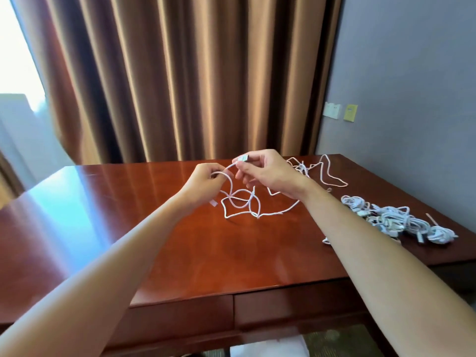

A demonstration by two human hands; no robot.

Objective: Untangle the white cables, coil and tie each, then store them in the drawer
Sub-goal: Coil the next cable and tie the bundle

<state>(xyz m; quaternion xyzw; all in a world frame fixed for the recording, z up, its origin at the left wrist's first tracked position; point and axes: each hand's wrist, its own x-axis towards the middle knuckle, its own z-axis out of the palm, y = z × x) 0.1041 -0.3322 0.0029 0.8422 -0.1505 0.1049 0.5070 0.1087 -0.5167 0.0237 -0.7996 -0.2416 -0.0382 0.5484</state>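
Pinching white cable (240,202), both hands, left hand (206,182), right hand (268,173) at plug, no legible writing

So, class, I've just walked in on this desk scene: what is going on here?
A person is working on a loose white cable over a wooden desk. The right hand pinches the cable's plug end, raised above the desk, while the left hand grips a loop just behind it. The rest of the cable sprawls in loops on the desk. Another tangled cable lies at the far edge, and a pile of coiled cables sits to the right. Both desk drawers are closed.
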